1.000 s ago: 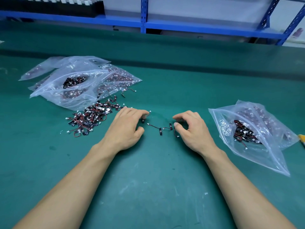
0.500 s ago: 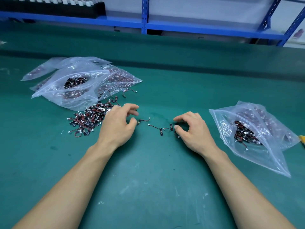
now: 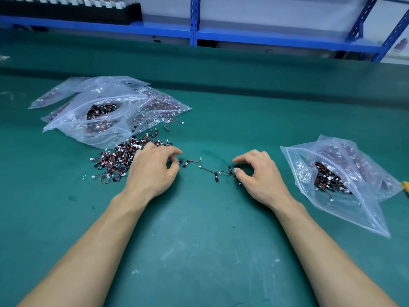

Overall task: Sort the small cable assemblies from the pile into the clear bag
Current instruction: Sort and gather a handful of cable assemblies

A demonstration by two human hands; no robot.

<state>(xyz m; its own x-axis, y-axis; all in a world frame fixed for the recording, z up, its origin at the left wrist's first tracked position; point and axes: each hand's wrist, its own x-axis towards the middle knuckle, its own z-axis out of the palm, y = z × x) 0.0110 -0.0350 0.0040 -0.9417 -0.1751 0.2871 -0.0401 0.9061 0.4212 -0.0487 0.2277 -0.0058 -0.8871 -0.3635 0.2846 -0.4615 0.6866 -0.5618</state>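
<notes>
A pile of small red-and-black cable assemblies [image 3: 117,160] lies on the green mat, left of centre. My left hand [image 3: 152,171] rests at the pile's right edge, thumb and fingertips pinching one small black piece. Three loose assemblies [image 3: 208,170] lie in a row between my hands. My right hand [image 3: 259,176] arches over the row's right end, its curled thumb and index finger closed on assemblies partly hidden under the palm. The clear bag [image 3: 298,158] lies open-mouthed to the right of that hand, with assemblies inside.
Several more clear bags [image 3: 99,120] holding assemblies are stacked behind the pile at the left. A yellow object [image 3: 405,186] peeks in at the right edge. A blue shelf frame [image 3: 243,36] runs along the back of the mat.
My left hand drew back left to the pile's edge, leaving one assembly on the mat at the left end of the row. My right hand stayed in place.
</notes>
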